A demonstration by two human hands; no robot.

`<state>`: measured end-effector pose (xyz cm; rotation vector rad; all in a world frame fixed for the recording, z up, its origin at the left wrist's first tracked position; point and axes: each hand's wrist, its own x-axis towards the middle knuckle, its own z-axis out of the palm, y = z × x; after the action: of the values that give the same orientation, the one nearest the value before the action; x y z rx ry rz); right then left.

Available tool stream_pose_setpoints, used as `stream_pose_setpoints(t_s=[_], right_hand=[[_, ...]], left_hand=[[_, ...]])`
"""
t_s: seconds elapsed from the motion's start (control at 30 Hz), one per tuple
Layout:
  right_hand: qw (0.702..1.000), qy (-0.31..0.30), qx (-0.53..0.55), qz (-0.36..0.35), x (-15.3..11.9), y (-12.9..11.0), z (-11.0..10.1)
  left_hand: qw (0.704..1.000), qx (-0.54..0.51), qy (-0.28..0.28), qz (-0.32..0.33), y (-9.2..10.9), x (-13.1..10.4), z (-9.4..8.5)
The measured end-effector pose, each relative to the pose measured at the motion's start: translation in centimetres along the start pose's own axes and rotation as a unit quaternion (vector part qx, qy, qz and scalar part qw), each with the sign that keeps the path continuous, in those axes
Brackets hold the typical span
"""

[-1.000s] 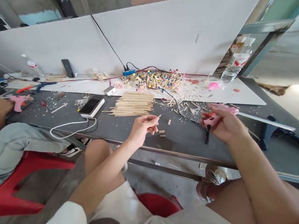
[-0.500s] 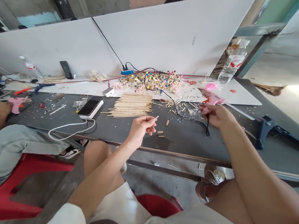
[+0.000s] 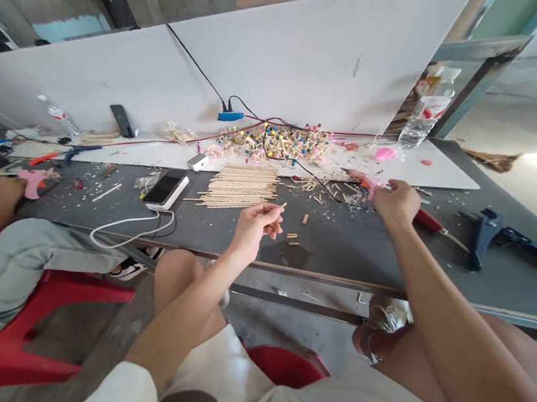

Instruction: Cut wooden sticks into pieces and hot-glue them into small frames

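My left hand [image 3: 256, 224] is closed, pinching a short wooden stick [image 3: 283, 206] between thumb and fingertips above the front of the table. My right hand [image 3: 397, 204] is closed at the rear of a pink glue gun [image 3: 371, 184], whose nozzle points left; the fingers are partly hidden behind the back of the hand. Several short cut stick pieces [image 3: 292, 236] lie right of my left hand. Just beyond that hand rests a stack of long thin wooden sticks [image 3: 241, 188].
A pile of small sticks with coloured balls [image 3: 276, 142] lies at the back. A red-handled tool [image 3: 428, 220] and a dark blue clamp-like tool [image 3: 484, 237] are at right. A white device [image 3: 166, 191] with a cable sits left. A co-worker's hand [image 3: 6, 188] is near another pink glue gun [image 3: 32, 182].
My right hand has moved a little away from me with the glue gun, and the black cord no longer hangs in front of it. My left hand keeps its pinch, nearly still.
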<state>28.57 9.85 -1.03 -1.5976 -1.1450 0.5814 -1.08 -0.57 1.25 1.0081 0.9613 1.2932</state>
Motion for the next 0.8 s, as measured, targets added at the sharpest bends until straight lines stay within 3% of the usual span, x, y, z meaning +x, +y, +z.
stream_pose_setpoints(t_s=[0.07,0.1,0.2,0.27,0.37,0.53,0.8], right_hand=[[0.997,0.025,-0.049,-0.052,-1.6,-0.9,0.2],[0.995,0.006,-0.065,-0.077,-2.6,-1.2,0.6],[0.98,-0.104,-0.09,-0.141,-5.9,-1.5,2.2],[0.941,-0.193,-0.139,-0.242,-7.8,-1.1,3.2],[0.901,-0.24,-0.174,-0.317,-9.4,-0.7,4.1],[0.874,-0.312,-0.151,-0.34,-11.0,-1.6,4.7],[0.857,-0.317,-0.171,-0.369,-12.9,-2.1,5.4]], left_hand=[[1.0,-0.007,-0.001,0.0,0.0,0.0,-0.1],[1.0,-0.01,-0.002,-0.001,0.0,0.0,-0.1],[1.0,-0.013,-0.004,-0.002,-0.1,0.0,-0.1],[1.0,-0.013,-0.004,0.001,-0.1,-0.1,0.0],[1.0,-0.014,0.0,-0.001,-0.1,-0.1,0.1],[1.0,-0.02,0.004,-0.006,0.0,0.0,0.2],[1.0,-0.019,0.0,-0.004,-0.1,-0.1,0.2]])
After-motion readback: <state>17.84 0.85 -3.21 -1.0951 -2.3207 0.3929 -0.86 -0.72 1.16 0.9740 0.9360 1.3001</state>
